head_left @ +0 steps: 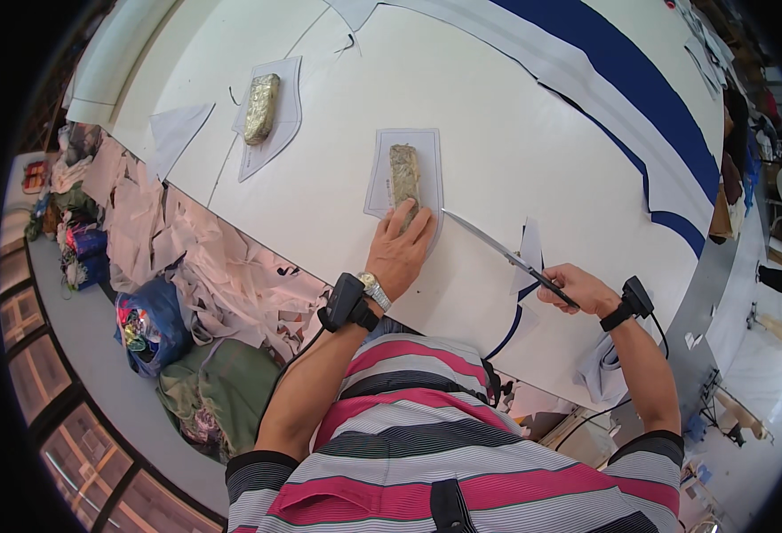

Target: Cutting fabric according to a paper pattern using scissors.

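My left hand presses down with its fingers outstretched over the near end of a tape-wrapped block. The block lies on a white pattern piece with drawn lines, and the hand partly covers both. In my right hand I hold a pair of long scissors by the handles. Their tip points left and reaches the pattern's right edge, beside my left fingertips. Farther left, a second wrapped block rests on another pattern piece.
White and blue fabric stretches along the far right of the white table. A narrow white scrap lies by the scissors. A fabric roll sits far left. Pale offcuts, a blue bag and green cloth lie below the table's left edge.
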The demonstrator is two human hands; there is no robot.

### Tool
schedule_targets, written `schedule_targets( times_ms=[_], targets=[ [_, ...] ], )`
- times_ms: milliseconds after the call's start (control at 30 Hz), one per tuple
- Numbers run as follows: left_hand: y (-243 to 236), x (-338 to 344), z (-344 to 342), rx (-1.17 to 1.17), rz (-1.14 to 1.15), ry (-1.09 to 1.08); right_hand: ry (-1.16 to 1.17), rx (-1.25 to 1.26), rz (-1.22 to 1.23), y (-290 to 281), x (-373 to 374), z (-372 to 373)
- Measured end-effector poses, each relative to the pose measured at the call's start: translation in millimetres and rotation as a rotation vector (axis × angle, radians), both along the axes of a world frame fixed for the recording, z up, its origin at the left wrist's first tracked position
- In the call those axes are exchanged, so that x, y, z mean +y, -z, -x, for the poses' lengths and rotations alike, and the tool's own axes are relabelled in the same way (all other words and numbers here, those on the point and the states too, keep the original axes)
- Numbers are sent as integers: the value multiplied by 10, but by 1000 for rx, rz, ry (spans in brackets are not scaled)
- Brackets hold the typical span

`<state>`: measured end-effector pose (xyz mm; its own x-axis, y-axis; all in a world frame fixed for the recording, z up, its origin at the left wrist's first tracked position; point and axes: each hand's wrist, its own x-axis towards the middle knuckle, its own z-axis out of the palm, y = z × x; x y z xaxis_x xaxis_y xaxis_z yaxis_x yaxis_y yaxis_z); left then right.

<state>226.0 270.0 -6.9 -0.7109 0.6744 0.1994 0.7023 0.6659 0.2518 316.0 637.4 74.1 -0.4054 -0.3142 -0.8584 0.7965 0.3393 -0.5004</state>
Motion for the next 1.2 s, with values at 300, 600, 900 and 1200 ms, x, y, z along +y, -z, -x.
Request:
schedule_targets(
  times_ms=[300,600,900,1200],
  targets=[
    [2,4,-1,-10,-5,0,8,-30,66,23,2,-44],
    [9,-4,-8,-12,1,-6,-21,-22,24,-44,-42,-23],
    [13,-4,-9,-25,-5,-7,68,-91,98,33,-30,-105],
    [29,1,-20,-21,-6,-11,-9,32,-9,38,-24,-109]
  ],
)
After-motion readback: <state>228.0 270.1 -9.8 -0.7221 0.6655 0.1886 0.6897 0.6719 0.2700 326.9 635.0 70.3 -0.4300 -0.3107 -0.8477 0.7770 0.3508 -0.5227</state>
